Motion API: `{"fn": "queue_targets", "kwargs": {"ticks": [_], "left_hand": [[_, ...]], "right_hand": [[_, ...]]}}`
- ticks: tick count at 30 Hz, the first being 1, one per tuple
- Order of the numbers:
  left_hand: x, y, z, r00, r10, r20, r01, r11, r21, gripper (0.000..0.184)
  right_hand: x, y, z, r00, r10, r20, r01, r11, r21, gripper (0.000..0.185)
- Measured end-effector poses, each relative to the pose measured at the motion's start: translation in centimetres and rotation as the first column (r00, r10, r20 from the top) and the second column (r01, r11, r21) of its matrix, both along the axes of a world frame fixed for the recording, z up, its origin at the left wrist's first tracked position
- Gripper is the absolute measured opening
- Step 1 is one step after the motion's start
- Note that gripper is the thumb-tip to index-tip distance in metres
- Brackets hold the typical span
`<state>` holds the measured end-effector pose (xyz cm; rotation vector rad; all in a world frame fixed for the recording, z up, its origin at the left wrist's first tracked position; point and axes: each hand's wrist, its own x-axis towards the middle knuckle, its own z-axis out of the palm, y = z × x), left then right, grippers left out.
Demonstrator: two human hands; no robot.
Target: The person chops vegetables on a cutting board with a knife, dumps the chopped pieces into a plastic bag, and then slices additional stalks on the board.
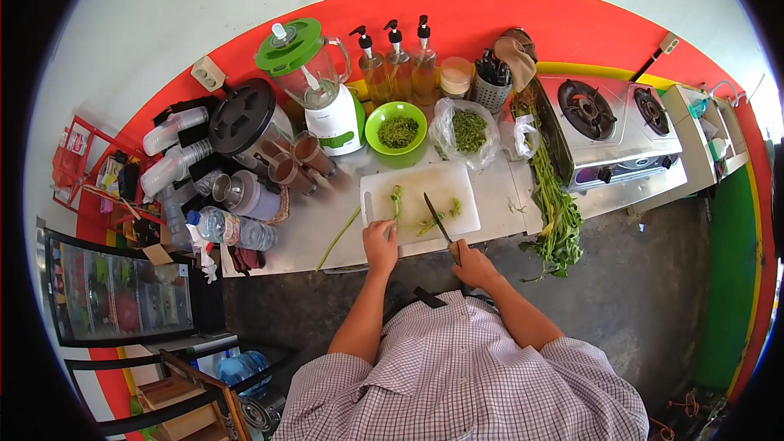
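My right hand (pixel 474 265) is closed round the handle of a kitchen knife (pixel 437 219), its dark blade reaching over the white cutting board (pixel 457 180). At the board's near left edge, my left hand (pixel 380 243) has its fingers drawn together at the lower end of a green stalk (pixel 397 202). Cut green pieces (pixel 428 226) lie by the blade, and a small piece (pixel 455 207) rests to its right. A long thin stalk (pixel 339 237) lies on the counter left of the board. Behind the board are a green bowl (pixel 377 152) of chopped greens and a plastic bag (pixel 487 153) of chopped greens.
A blender (pixel 333 118) and several pump bottles (pixel 398 65) stand along the wall. Leafy stalks (pixel 555 212) hang over the counter's front edge beside a gas stove (pixel 604 151). At left are a water bottle (pixel 237 229), brown-filled cups (pixel 291 173) and stacked plastic cups (pixel 175 167).
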<state>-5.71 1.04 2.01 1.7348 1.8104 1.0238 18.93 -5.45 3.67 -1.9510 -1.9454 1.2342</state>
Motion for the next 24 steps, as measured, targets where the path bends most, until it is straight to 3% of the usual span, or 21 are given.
{"fn": "queue_targets", "kwargs": {"ticks": [1,4,5,8,11,18,24], "left_hand": [[0.2,-0.2,0.5,0.988,0.039,-0.149,-0.028,0.997,0.078,0.022],[1.6,0.0,1.5,0.983,-0.037,-0.179,0.068,0.984,0.166,0.029],[2.3,0.2,1.8,0.984,-0.035,-0.174,0.065,0.984,0.165,0.029],[4.8,0.9,2.1,0.945,-0.291,-0.149,0.313,0.938,0.15,0.029],[6.3,1.6,1.0,0.919,-0.367,-0.145,0.38,0.922,0.078,0.025],[4.8,1.5,-1.0,0.897,-0.377,-0.231,0.401,0.913,0.069,0.022],[4.3,1.4,-1.2,0.919,-0.384,-0.086,0.393,0.907,0.151,0.015]], "right_hand": [[-0.1,0.0,0.0,1.0,0.017,0.008,-0.017,1.0,0.024,0.063],[-0.2,0.0,-0.1,1.0,0.03,0.004,-0.03,0.997,0.069,0.065],[-0.2,0.1,-0.1,1.0,0.026,-0.009,-0.025,0.996,0.091,0.067],[-0.7,0.4,1.6,0.998,-0.039,0.051,0.035,0.996,0.084,0.067],[-1.2,0.4,3.0,0.989,-0.1,0.11,0.092,0.993,0.072,0.066],[-0.8,-0.2,1.4,0.988,-0.061,0.142,0.054,0.997,0.052,0.062],[-1.1,-0.5,2.0,0.979,-0.037,0.2,0.032,0.999,0.028,0.055]]}}
